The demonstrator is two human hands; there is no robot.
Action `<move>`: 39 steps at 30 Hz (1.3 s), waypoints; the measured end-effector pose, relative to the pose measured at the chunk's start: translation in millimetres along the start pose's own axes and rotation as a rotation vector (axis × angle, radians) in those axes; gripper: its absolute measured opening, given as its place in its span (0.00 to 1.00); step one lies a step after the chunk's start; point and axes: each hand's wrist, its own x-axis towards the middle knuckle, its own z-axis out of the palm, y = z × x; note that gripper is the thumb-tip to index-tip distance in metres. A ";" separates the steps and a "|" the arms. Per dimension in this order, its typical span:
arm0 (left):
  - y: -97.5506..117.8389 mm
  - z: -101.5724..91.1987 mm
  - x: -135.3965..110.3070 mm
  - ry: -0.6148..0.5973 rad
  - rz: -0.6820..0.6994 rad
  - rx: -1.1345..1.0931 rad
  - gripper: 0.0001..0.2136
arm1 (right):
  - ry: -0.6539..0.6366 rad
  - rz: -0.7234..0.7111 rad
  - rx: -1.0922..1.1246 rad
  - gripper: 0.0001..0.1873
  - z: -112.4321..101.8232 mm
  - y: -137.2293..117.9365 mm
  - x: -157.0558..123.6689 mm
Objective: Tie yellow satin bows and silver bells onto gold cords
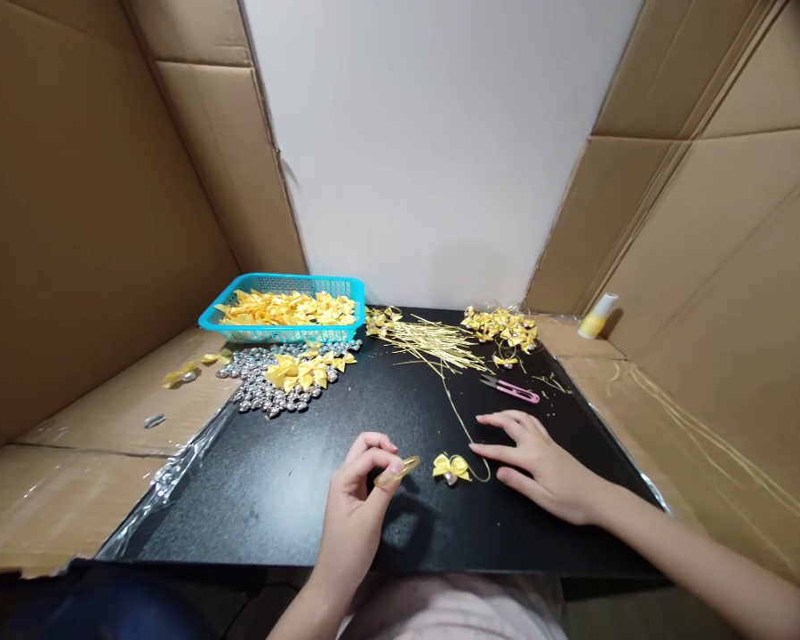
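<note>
While a yellow bow (451, 467) lies between them, one hand grips and one spreads

Where the black tabletop (293, 507) comes nearest the person, the bow rests with a silvery bead (450, 478) at its front and a thin gold cord (489, 474) curving off to the right. It looks light, soft and easily creased, so its centre seems the safest place to pinch; the bead appears hard and slick, the cord springy.

Just left of it, the left hand (364, 489) has thumb and fingers closed on a gold-tinted ring (396, 471), perhaps a tape roll. To its right, the right hand (547, 467) is palm down, fingers apart, gripping nothing visible; whether a fingertip touches the cord cannot be told.

Farther out lie pink snips (510, 388), a heap of cords (433, 342), corded bows (503, 327), silver beads (257, 382) and a blue basket (273, 334) of bows.
</note>
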 end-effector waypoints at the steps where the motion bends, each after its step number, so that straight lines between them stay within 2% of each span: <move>1: 0.3 0.0 -0.1 0.002 0.001 -0.001 0.12 | 0.010 0.005 0.019 0.18 -2.6 1.1 -9.2; 4: 0.1 -0.3 0.0 0.008 -0.002 -0.003 0.12 | 0.096 0.029 0.073 0.13 -11.0 6.0 -20.7; 6: -0.5 -0.6 0.0 0.008 -0.005 0.004 0.12 | 0.201 0.059 0.071 0.14 -16.0 10.7 -11.0; 8: -1.0 -1.0 0.0 0.008 -0.007 0.009 0.13 | 0.297 0.115 0.018 0.13 -19.3 16.7 13.1; 10: -1.4 -1.3 0.1 0.009 -0.006 0.009 0.13 | 0.295 0.215 -0.083 0.10 -20.0 23.3 46.8; 13: -2.4 -1.5 0.1 0.016 -0.006 0.024 0.13 | 0.290 0.270 -0.140 0.09 -15.7 31.3 95.3; 16: -3.6 -1.3 0.0 0.020 -0.009 0.037 0.13 | 0.263 0.247 -0.202 0.10 -8.3 33.4 112.4; 18: -3.9 -1.2 -0.1 0.020 -0.007 0.031 0.13 | 0.240 0.214 -0.241 0.12 -4.3 31.8 101.5; 22: -3.4 -0.9 -0.1 0.004 0.000 0.014 0.13 | 0.193 0.160 -0.332 0.17 -1.7 26.4 60.3; 25: -2.5 -0.7 0.2 0.007 0.006 0.018 0.13 | 0.177 0.145 -0.376 0.21 -2.0 22.9 48.6; 31: -1.2 -0.6 0.6 0.013 0.000 0.020 0.12 | 0.107 0.124 -0.276 0.20 -2.4 18.7 55.1; 39: -3.1 -1.4 0.6 0.000 -0.010 0.005 0.11 | 0.049 0.063 -0.097 0.17 -14.6 29.8 -8.7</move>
